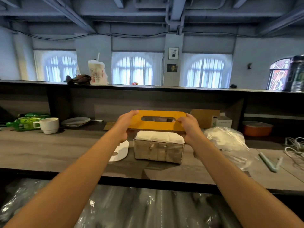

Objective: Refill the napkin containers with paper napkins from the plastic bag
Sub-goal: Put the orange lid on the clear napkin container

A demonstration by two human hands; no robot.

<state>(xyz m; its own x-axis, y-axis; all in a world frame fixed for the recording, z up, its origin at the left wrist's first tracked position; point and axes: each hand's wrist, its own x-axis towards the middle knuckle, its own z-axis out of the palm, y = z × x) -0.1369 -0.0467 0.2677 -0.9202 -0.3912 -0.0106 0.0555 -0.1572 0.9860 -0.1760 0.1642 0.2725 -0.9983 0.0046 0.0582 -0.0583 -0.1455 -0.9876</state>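
Both hands hold a yellow lid (pixel 158 120) up in the air. The left hand (pixel 123 127) grips its left end and the right hand (pixel 190 127) grips its right end. The lid is flat, tilted a little, and has a long oval hole in the middle.

Right under the lid sits a clear box (pixel 158 150) on the table (pixel 49 153). The box is open on top. It is full of white napkins (pixel 159 137), which come up to its rim. The lid is not touching the box.

A flat white piece (pixel 120 152) lies on the table just left of the box, partly behind the left arm. A plastic bag (pixel 225 139) with white stuff inside lies just right of the box, behind the right arm.

Far to the left stand a white cup (pixel 48 125), a green bottle (pixel 24 124) on its side, and some plates (pixel 75 121). Far to the right is an orange bowl (pixel 257 129) with a lid, some white cords (pixel 294 148), and a small white carton (pixel 222 121). A pale blue bent stick (pixel 269 163) lies near the right edge.
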